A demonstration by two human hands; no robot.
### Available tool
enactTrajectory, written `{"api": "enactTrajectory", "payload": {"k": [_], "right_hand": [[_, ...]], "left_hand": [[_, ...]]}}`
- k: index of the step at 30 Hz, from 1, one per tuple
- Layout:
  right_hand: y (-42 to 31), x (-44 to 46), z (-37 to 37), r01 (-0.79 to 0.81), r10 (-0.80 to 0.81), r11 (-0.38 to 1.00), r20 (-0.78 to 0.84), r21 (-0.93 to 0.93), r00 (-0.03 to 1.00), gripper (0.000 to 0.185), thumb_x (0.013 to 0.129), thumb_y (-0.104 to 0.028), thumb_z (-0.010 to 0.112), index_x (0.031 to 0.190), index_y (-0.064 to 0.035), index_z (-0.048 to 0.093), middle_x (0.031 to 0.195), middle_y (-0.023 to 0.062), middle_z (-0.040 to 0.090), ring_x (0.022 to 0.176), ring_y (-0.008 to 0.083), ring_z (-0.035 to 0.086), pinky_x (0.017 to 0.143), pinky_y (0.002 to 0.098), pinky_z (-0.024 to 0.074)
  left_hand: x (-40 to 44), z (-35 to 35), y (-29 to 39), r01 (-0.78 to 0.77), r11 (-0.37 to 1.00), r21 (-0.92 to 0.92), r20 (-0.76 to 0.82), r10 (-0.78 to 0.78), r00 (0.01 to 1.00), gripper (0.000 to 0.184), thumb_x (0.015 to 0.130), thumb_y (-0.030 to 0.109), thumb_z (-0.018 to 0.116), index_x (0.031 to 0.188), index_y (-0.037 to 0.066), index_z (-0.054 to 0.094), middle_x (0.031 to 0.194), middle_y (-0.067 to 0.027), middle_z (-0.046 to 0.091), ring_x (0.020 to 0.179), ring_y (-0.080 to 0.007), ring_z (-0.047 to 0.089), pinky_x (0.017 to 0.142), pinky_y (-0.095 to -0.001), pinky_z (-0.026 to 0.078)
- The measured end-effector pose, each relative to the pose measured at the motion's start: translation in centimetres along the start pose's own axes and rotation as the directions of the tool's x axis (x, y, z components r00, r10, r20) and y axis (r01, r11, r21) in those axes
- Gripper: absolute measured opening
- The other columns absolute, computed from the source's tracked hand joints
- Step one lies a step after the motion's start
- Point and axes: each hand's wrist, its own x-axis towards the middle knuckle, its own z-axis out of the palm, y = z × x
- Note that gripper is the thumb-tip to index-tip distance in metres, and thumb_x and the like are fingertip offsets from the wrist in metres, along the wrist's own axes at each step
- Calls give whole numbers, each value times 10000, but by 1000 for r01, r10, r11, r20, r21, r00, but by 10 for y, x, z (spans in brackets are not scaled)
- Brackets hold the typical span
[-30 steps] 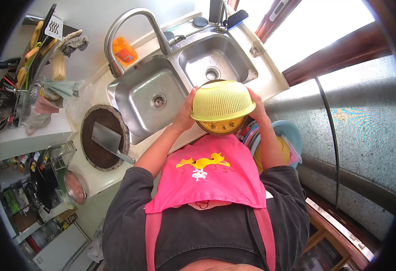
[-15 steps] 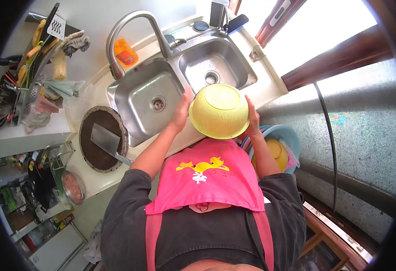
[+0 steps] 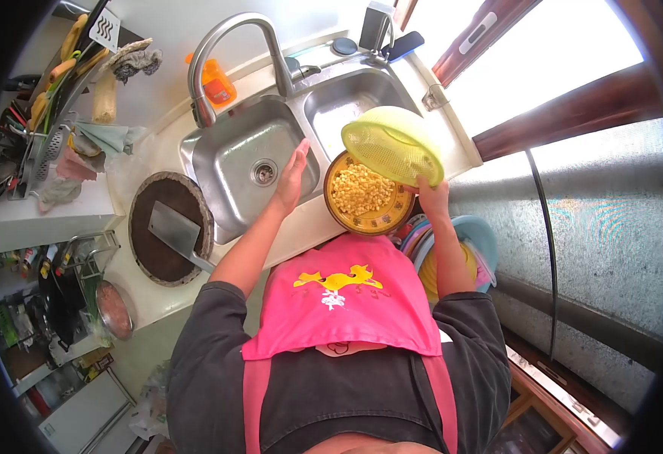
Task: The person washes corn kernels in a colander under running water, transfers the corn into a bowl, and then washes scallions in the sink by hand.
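My right hand [image 3: 432, 200] grips the yellow colander [image 3: 392, 140], tilted over the patterned bowl [image 3: 369, 225] of yellow pieces [image 3: 360, 189]; my left hand [image 3: 293, 178], unclenched, is left of that bowl.

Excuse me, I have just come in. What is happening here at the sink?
A person is handling a yellow strainer: the right hand holds it tilted by its rim. In the view, it partly covers a bowl of small yellow pieces, which look like corn. The left hand is open, holding nothing, near the sink. To the left, a cleaver lies on a round chopping board.
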Motion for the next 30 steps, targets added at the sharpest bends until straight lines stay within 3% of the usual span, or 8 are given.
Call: {"api": "enactTrajectory", "payload": {"k": [3, 9, 12, 15, 18, 24, 27, 30], "right_hand": [[-20, -7, 2, -167, 174, 977, -40, 131, 984, 345, 867, 2, 500, 1187, 131, 500, 1079, 197, 628, 838, 270, 698, 649, 336, 634], [-31, -12, -2, -288, 296, 921, 10, 261, 955, 363, 849, -19, 505, 1176, 138, 500, 1070, 201, 624, 866, 289, 686, 638, 339, 631], [-27, -13, -4, -312, 316, 917, 23, 247, 949, 360, 851, -29, 507, 1172, 135, 509, 1073, 204, 623, 879, 288, 682, 639, 341, 632], [-25, -22, 1, -306, 306, 929, 34, 209, 951, 363, 842, -16, 522, 1177, 123, 520, 1074, 197, 631, 860, 283, 685, 630, 334, 630], [-24, -31, 16, -266, 267, 956, 12, 127, 964, 335, 845, -1, 525, 1154, 127, 547, 1060, 189, 644, 848, 278, 692, 631, 328, 632], [-14, -38, 36, -115, 113, 993, 44, 38, 993, 324, 862, 46, 493, 1181, 99, 520, 1068, 166, 632, 886, 243, 680, 638, 332, 645], [-16, -35, 33, -120, 120, 993, 35, 15, 992, 328, 865, 40, 490, 1186, 100, 510, 1059, 162, 632, 874, 244, 682, 633, 331, 644], [-6, -23, 18, -147, 147, 989, -2, 3, 989, 321, 870, 36, 484, 1181, 109, 506, 1064, 167, 630, 877, 243, 683, 631, 324, 643]], "left_hand": [[-10, -6, -4, 61, 998, 9, -13, -61, 998, 761, 1015, 551, 339, 1524, 5, 193, 1583, -147, 238, 1485, -230, 160, 1200, -397, 88], [-20, 13, -16, 2, 998, 59, -81, 3, 997, 472, 991, 236, 572, 1375, -22, 480, 1374, -181, 538, 1270, -252, 522, 1056, -330, 406], [-24, 45, 27, -390, 667, 634, 37, 478, 878, 305, 920, 66, 611, 1207, -36, 602, 1224, -209, 616, 1109, -308, 623, 930, -338, 505], [-2, 80, 45, -594, 525, 609, 370, 474, 799, 215, 914, 109, 600, 1083, -16, 646, 1171, -206, 620, 1095, -326, 600, 892, -352, 513], [30, 104, 12, -500, 163, 851, 442, 295, 847, 147, 893, 116, 596, 984, 25, 668, 1061, -180, 635, 987, -358, 597, 858, -412, 508], [35, 129, -35, -564, 555, 611, 445, 349, 825, 135, 862, 115, 615, 957, 26, 649, 979, -159, 618, 922, -349, 584, 839, -451, 478], [31, 121, -38, -573, 564, 594, 555, 229, 800, 125, 841, 102, 642, 939, 24, 639, 960, -136, 613, 910, -335, 583, 817, -429, 483], [11, 104, -27, -795, 393, 462, 748, 309, 587, 101, 827, 75, 654, 908, 22, 625, 955, -112, 603, 884, -330, 581, 797, -408, 489]]}}
